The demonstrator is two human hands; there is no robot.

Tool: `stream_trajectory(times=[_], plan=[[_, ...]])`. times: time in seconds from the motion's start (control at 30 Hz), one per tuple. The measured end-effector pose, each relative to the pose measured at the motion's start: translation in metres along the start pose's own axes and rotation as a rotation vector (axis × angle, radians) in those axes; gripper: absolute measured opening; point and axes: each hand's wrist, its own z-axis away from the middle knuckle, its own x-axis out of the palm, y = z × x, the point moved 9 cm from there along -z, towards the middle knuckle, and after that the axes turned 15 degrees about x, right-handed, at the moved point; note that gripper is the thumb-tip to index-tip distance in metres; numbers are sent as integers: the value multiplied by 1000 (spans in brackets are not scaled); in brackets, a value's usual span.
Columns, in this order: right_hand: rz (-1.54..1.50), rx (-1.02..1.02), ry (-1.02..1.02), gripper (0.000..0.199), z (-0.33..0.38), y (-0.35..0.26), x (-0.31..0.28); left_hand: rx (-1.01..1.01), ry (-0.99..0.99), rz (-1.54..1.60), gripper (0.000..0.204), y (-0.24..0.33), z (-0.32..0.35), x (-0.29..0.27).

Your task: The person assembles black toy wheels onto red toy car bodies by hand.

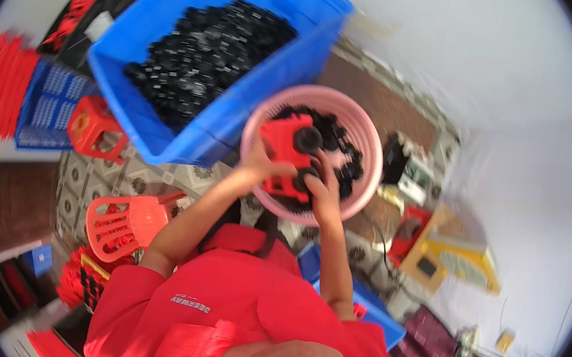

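Fingers (281, 170) of your left hand (258, 164) grip the boxy red plastic body (282, 140) over the round pink plastic basket (374, 153), apparently steadying it while your right hand (326, 191) grasps a round black wheel (304, 175) (exact contact is blurred).

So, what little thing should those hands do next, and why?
I'd probably have the right hand press the lower black round piece against the red plastic piece while the left hand steadies it. The right hand's fingers are at that round piece, the left hand grips the red one's side, and blur hides whether the round piece sits fully home.
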Motion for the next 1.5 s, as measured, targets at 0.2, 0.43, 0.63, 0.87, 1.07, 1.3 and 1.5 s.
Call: stream_trajectory(times=[0.2,0.43,0.63,0.87,1.07,1.3,1.5], plan=[[85,-328,-1,78,27,-44,56,321,-66,-317,143,103,23,-16],[379,-429,-230,100,3,-90,159,330,342,168,121,176,5,-149],[398,-191,62,46,-10,-32,130,719,923,264,125,326,-93,-470],[306,53,416,37,34,71,92,579,459,166,78,278,-154,-422],[271,-24,819,28,112,126,30,335,-648,263,68,194,-25,-130],[-580,-334,1567,18,310,263,-106,-624,-1101,371,52,21,163,87],[-717,346,2036,35,434,528,-240,-931,-1263,101,43,-105,289,168]])
